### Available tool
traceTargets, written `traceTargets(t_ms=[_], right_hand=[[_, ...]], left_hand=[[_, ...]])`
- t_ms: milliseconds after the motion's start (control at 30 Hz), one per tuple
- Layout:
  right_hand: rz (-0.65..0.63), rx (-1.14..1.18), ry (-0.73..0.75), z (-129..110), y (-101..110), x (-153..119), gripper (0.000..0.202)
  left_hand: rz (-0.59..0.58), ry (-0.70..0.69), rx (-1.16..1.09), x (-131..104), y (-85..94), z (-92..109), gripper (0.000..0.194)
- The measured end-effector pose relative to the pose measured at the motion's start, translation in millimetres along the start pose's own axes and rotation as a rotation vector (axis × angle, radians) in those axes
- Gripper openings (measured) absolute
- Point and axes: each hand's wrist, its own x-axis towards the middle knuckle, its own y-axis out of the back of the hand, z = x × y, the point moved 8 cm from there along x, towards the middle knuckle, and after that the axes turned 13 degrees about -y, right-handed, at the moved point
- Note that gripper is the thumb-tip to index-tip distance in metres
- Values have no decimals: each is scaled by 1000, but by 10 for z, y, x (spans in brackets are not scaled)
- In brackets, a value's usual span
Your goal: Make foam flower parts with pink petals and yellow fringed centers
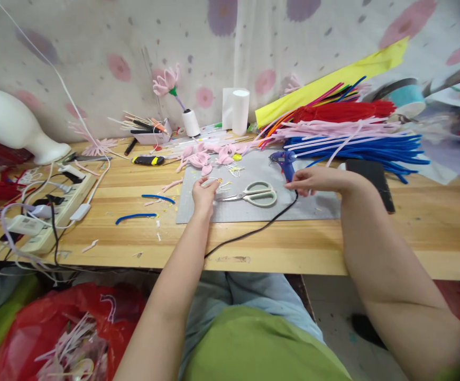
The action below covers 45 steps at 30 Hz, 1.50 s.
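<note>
My left hand [205, 193] is closed in a pinch over the left part of the grey mat [230, 211], on something small and thin that I cannot make out. Beside it, the points of the scissors [259, 194] with pale green handles lie near my fingers. At the mat's right half, my right hand [305, 181] has its fingers curled together at the handle of a blue glue gun [286, 163]; whether it grips the gun is unclear. Pink fuzzy petals [200, 159] and small white and yellow stems [235, 169] lie behind my left hand.
Blue, pink and red pipe cleaners [357, 148] are piled at the back right, by a black box [373, 182]. A black cable [249, 233] crosses the front edge. On the left are a power strip [61, 211], a cutter [148, 160] and a white foam head [11, 119].
</note>
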Motion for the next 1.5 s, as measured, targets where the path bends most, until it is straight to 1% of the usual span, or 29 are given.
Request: traceTargets(t_ms=[67,133,167,200,267,367,400,467,533,567,667,733,867,1033,1300,1500], right_hand=[[212,-79,-151,226,174,57,51],[412,-96,-204,259,265,119,53],[467,-74,-188,217,254,163,54],[484,-38,-164,161,209,219,54],[508,71,-182,105,120,323,52],[623,307,-228,108,108,356,48],[660,415,-206,103,127,331,46],[703,635,-86,42,175,240,43],[670,776,85,-107,187,125,40],[605,793,161,-215,152,83,40],[373,705,303,-546,-82,6,40],[308,598,368,-709,-234,-24,39],[356,452,468,-866,-364,-46,39],[412,315,472,-906,-413,-41,35],[450,289,455,-908,-424,-29,31],[442,312,468,-893,-427,-17,31]], left_hand=[[3,8,20,-7,0,-3,46],[14,12,34,-11,5,-6,45],[20,10,40,-11,8,-7,45],[25,6,43,-10,10,-8,45],[31,-5,41,-5,12,-7,44],[31,-22,31,7,10,-6,41],[29,-25,27,10,8,-6,40],[26,-26,20,13,3,-10,38],[29,-22,20,12,1,-15,37],[33,-18,24,11,1,-17,37],[50,-9,32,6,2,-20,35],[58,0,22,3,-4,-23,34],[59,21,8,2,-19,-31,30],[59,27,30,2,-12,-21,27],[54,35,31,-4,-9,-24,28],[42,10,47,9,-16,-29,30]])
